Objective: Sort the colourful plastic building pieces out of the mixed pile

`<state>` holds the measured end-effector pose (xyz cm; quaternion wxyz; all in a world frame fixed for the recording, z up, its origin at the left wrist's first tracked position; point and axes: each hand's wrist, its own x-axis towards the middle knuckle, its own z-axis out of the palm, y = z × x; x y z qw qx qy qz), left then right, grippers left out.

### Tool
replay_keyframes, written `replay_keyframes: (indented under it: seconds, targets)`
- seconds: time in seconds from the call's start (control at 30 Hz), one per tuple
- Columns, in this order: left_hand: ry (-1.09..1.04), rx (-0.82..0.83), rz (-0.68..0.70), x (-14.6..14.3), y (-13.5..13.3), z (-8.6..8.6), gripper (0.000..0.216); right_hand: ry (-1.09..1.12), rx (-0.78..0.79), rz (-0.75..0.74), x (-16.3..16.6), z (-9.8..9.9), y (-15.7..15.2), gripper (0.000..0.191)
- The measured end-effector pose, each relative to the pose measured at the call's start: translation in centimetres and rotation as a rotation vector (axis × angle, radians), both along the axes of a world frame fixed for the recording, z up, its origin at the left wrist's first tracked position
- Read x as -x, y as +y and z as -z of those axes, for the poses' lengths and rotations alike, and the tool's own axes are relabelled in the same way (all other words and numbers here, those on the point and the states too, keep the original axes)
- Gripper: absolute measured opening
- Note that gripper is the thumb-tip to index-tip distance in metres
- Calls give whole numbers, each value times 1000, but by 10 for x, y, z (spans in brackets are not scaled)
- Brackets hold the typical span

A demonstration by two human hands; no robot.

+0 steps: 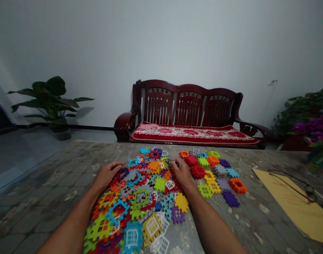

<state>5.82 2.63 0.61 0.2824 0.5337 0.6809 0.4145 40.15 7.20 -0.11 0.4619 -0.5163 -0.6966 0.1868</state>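
Note:
A heap of flat, toothed plastic building tiles (140, 197) in many colours covers the middle of the patterned table (58, 183). A second, looser group of solid tiles (214, 173) lies to the right. My left hand (107, 174) rests palm down on the left edge of the heap, fingers stretched out over the tiles. My right hand (180, 171) sits between the two groups, its fingers curled down onto tiles at the heap's far right; what they grip, if anything, is hidden.
A yellow-brown envelope (291, 201) with a dark cord (288, 183) lies at the table's right. Beyond the table stand a dark wooden bench (188, 109) with a red cushion, a potted plant (52, 102) at left, and purple flowers (315, 128) at right.

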Motion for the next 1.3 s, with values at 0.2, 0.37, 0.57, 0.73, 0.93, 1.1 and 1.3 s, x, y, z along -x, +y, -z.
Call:
replay_keyframes:
  seconds: [0.2,0.37,0.57,0.73,0.93,1.1,1.3]
  targets:
    - [63,-12,-11,-3,-2,-5,41,91,-61,96,-4,4,5,28]
    - [43,-5,-16,-8,-5,-9,42,150,-41,122,-4,9,8,40]
    - [11,-4,-32,-9,-5,-11,39,72,-19,43,-7,9,7,35]
    - [-10,-10,-33,-10,-6,-12,37,50,31,11,-7,8,6,43]
    - [-8,-13,-30,-10,-5,-10,38,8,83,-1,-2,2,0,50]
    - [-4,-20,-23,-5,-2,-5,41,-94,75,-35,0,-4,-5,48]
    - [10,-2,-16,-5,-3,-6,39,-179,42,-11,0,-5,-6,47]
